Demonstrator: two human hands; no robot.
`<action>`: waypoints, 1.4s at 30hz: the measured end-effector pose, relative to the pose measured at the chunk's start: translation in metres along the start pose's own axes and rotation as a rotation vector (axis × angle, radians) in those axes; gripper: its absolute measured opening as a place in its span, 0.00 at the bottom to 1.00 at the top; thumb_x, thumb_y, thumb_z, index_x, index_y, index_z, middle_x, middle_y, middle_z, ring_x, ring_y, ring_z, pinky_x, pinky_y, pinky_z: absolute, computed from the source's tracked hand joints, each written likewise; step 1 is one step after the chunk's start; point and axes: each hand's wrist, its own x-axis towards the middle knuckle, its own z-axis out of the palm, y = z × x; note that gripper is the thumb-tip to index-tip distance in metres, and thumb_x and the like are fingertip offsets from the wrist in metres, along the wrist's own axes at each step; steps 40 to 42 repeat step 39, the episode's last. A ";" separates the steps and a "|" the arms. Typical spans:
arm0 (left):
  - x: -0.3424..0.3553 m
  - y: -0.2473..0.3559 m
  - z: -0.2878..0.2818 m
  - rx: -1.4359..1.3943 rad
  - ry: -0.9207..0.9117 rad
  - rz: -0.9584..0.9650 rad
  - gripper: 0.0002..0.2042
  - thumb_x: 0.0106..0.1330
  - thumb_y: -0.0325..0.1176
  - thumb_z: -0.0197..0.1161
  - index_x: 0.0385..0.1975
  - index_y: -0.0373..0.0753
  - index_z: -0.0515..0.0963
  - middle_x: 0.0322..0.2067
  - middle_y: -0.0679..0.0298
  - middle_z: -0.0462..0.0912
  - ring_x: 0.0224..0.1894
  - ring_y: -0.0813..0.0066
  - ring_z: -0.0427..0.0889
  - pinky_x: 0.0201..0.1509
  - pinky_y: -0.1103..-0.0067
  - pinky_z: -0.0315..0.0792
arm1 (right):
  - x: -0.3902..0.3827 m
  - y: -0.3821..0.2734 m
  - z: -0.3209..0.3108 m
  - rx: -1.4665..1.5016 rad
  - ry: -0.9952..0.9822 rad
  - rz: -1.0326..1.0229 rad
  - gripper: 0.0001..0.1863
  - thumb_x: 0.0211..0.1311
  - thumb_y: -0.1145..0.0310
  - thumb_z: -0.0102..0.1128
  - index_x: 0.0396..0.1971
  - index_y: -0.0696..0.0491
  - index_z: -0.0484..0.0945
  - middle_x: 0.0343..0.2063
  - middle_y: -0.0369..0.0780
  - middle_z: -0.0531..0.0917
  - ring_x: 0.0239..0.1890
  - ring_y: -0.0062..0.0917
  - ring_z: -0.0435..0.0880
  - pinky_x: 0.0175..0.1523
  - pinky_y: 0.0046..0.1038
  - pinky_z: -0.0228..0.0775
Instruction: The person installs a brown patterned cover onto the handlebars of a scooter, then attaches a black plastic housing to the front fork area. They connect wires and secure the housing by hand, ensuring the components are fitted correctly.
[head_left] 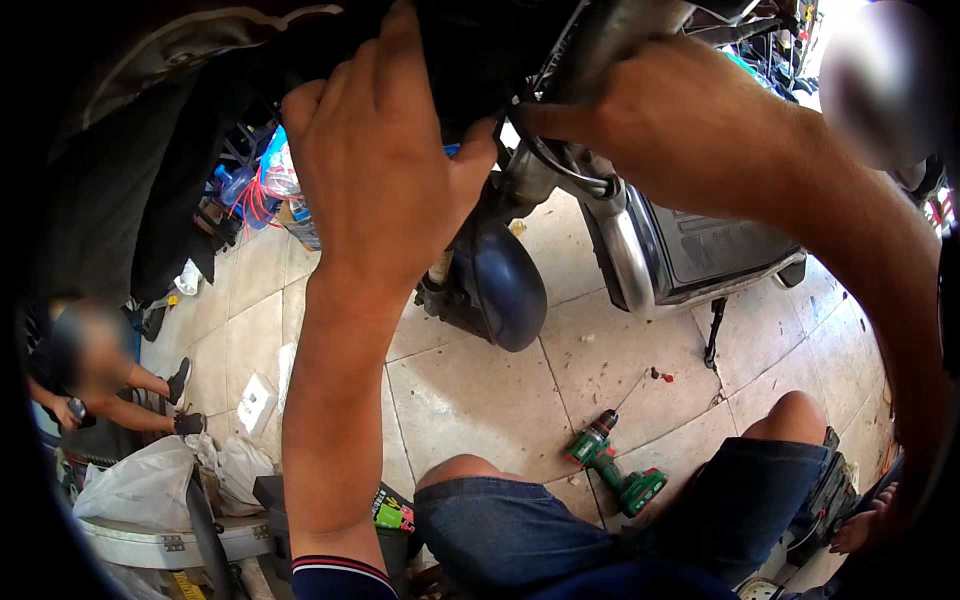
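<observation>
My left hand reaches up against the dark front part of a scooter, fingers stretched and thumb bent round its lower edge; the fingertips are partly hidden. Across from it, my right hand has curled fingers, with one finger end at a black cable beside the silver metal frame. What lies inside that hand is hidden. Below both hands hangs a dark blue front fender. To its right is the scooter's grey footboard.
A green and black cordless drill lies on the tiled floor before my knees. The scooter's kickstand reaches the floor. White plastic bags rest on a pale case at lower left. Another person's legs are beyond; someone's hand shows at lower right.
</observation>
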 end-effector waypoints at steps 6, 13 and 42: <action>0.003 0.007 0.003 0.007 0.008 -0.034 0.44 0.49 0.37 0.84 0.69 0.33 0.71 0.51 0.51 0.87 0.52 0.53 0.87 0.59 0.61 0.69 | -0.003 0.008 -0.026 -0.158 -0.055 -0.111 0.18 0.64 0.66 0.67 0.53 0.49 0.87 0.33 0.45 0.92 0.36 0.39 0.93 0.41 0.36 0.84; 0.003 0.007 -0.004 0.046 -0.071 -0.057 0.44 0.53 0.40 0.84 0.69 0.32 0.70 0.50 0.50 0.87 0.50 0.52 0.87 0.57 0.61 0.69 | -0.025 0.001 0.016 0.525 0.368 0.233 0.19 0.69 0.76 0.66 0.59 0.55 0.83 0.22 0.46 0.86 0.25 0.29 0.91 0.32 0.31 0.81; -0.001 0.008 0.000 0.130 -0.079 -0.034 0.44 0.56 0.51 0.85 0.69 0.31 0.75 0.51 0.49 0.87 0.53 0.53 0.81 0.64 0.64 0.70 | -0.008 0.022 0.089 1.676 0.238 0.300 0.46 0.54 0.52 0.73 0.68 0.67 0.74 0.59 0.56 0.84 0.60 0.44 0.84 0.71 0.35 0.67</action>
